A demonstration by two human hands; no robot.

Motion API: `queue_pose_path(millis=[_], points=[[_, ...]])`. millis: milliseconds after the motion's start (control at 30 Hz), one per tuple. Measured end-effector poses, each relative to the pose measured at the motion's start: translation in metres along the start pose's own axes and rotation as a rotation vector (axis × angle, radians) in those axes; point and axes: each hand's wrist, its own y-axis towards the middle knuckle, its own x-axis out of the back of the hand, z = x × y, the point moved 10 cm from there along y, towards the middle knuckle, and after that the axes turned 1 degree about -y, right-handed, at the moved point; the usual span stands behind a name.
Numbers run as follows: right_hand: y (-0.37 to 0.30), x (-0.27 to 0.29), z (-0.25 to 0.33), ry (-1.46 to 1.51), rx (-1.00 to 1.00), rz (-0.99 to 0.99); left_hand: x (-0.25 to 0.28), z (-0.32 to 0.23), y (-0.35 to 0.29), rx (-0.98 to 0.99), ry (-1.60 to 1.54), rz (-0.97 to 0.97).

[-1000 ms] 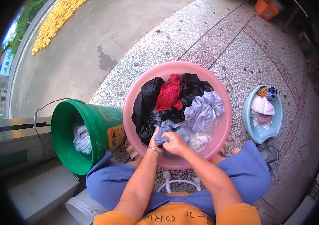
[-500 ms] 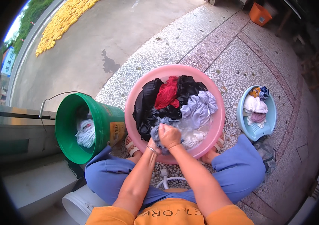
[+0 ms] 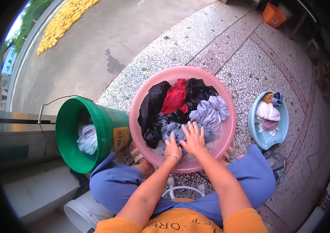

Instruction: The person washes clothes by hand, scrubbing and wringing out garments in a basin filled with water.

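Note:
A pink basin (image 3: pixel 134 116) of wet laundry stands between my feet. My right hand (image 3: pixel 193 140) lies spread-fingered on a grey-blue garment (image 3: pixel 172 128) near the basin's front. Close beside it, my left hand (image 3: pixel 172 148), with a bracelet at the wrist, rests on the same cloth with its fingers apart. Neither hand grips anything. Behind the garment are a red cloth (image 3: pixel 175 97) and black clothes (image 3: pixel 149 112). A pale lavender garment (image 3: pixel 211 112) sits to the right. Sudsy water shows around the cloth.
Left of the basin, a green bucket (image 3: pixel 62 136) leans on its side with white cloth (image 3: pixel 87 139) inside. A light-blue tub (image 3: pixel 266 143) holding small clothes stands at right. A white bucket (image 3: pixel 83 213) is by my left knee. An orange bin (image 3: pixel 273 15) stands far right.
Both hands held the grey-blue cloth bunched together above the basin's front. Now the cloth lies spread in the basin, and the hands have moved farther in and opened on it.

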Motion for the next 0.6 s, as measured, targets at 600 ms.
queue_pose_path(millis=[600], points=[[0.063,-0.162,-0.053,-0.264,0.261,0.577,-0.096,0.053,0.094,-0.038,0.426,0.644]])
